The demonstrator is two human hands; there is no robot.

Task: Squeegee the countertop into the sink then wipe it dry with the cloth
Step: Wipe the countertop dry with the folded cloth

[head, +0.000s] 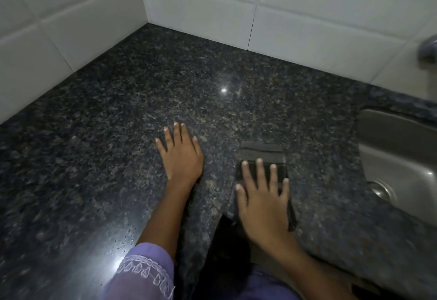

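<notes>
A dark speckled granite countertop (pixel 212 82) fills the view. My left hand (pixel 181 155) lies flat on it near the middle, fingers spread, with nothing in it. To its right my right hand (pixel 264 201) presses palm-down on a dark folded cloth (pixel 261 154), whose far end with a stitched band sticks out beyond my fingertips. The cloth's near part is hidden under the palm. A steel sink (pixel 399 157) is set into the counter at the right. I see no squeegee.
White tiled walls (pixel 212 8) meet in a corner behind the counter. A metal tap (pixel 428 47) shows blurred at the right edge above the sink. Small water droplets (pixel 132 226) sit on the counter near my left forearm. A purple embroidered sleeve (pixel 144 273) covers that arm.
</notes>
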